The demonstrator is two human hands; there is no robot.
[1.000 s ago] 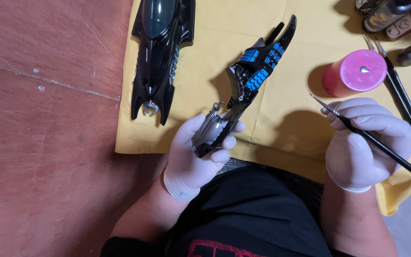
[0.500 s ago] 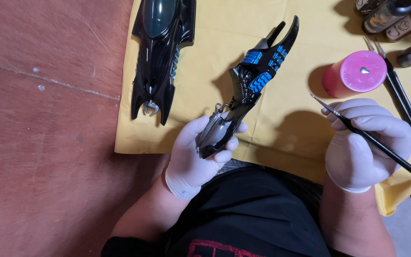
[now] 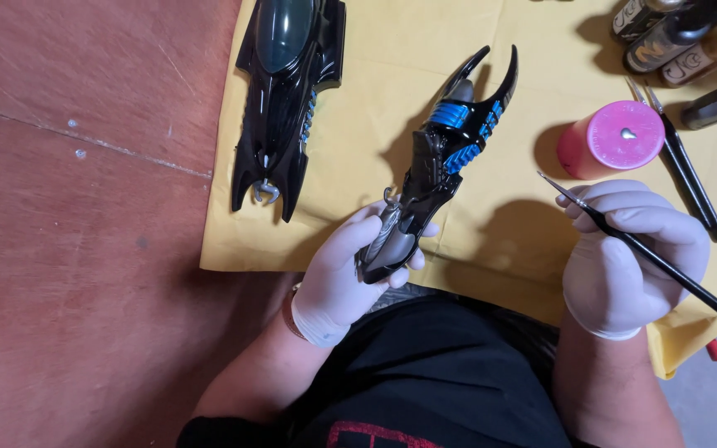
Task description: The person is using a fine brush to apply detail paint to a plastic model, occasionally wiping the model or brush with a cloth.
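Model car [image 3: 437, 178] in my left grip [image 3: 346, 274], nose clamped, tail fins at 1 o'clock look light, stiff, snappable; right grip [image 3: 628, 253] pinches thin brush [image 3: 649, 253].

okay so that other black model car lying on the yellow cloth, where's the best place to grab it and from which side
Probably across the narrow waist of the black model car, from above, fingers on its two long flanks. It lies flat on the yellow cloth, with nothing beside it; the thin prongs at its near end look fragile, so avoid those.

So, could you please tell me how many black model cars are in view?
2: one model car lies on the yellow mat; the left hand holds the other.
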